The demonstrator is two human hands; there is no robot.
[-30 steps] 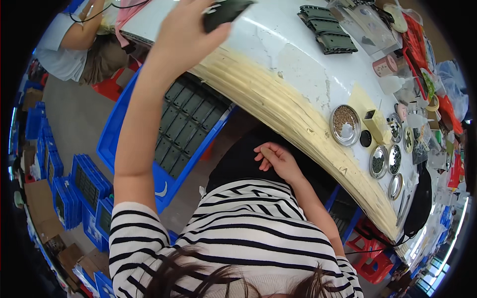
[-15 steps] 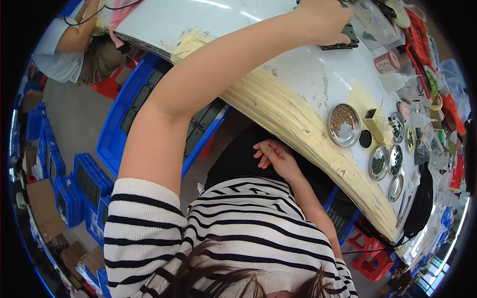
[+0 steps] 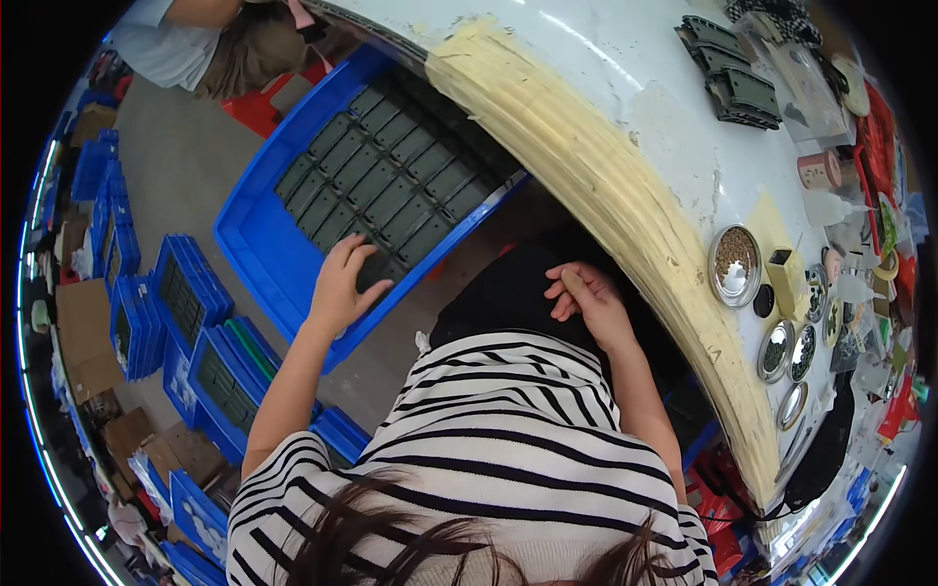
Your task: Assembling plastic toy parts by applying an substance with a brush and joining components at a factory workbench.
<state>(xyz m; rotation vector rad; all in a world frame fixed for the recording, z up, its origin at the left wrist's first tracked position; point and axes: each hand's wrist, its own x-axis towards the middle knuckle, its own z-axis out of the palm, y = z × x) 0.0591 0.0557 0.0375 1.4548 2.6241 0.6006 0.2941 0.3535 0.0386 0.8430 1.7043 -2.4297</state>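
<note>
My left hand point(image 3: 342, 285) is over the near edge of a blue plastic crate point(image 3: 256, 230), its fingers spread and nothing in them. The fingertips are close to dark grey-green rectangular plastic parts point(image 3: 376, 166), which lie in rows inside the crate; I cannot tell if they touch. My right hand point(image 3: 594, 305) rests palm up on my dark-clothed lap, fingers loosely curled and a little apart, with nothing visible in it. On the white table, several similar dark green parts point(image 3: 731, 73) sit in a small overlapping group at the far right.
The table's edge carries yellowish tape point(image 3: 596, 146) and curves past my right side. Round metal dishes, one with brown grains point(image 3: 735, 266), stand at the right near a yellow box point(image 3: 785, 278). Blue crates point(image 3: 181, 303) are stacked on the floor at left; another person point(image 3: 171, 44) sits at upper left.
My left hand has left the dark parts on the table and come back to the crate at left. My view has shifted, showing more of the crate. The right hand stays in my lap.
</note>
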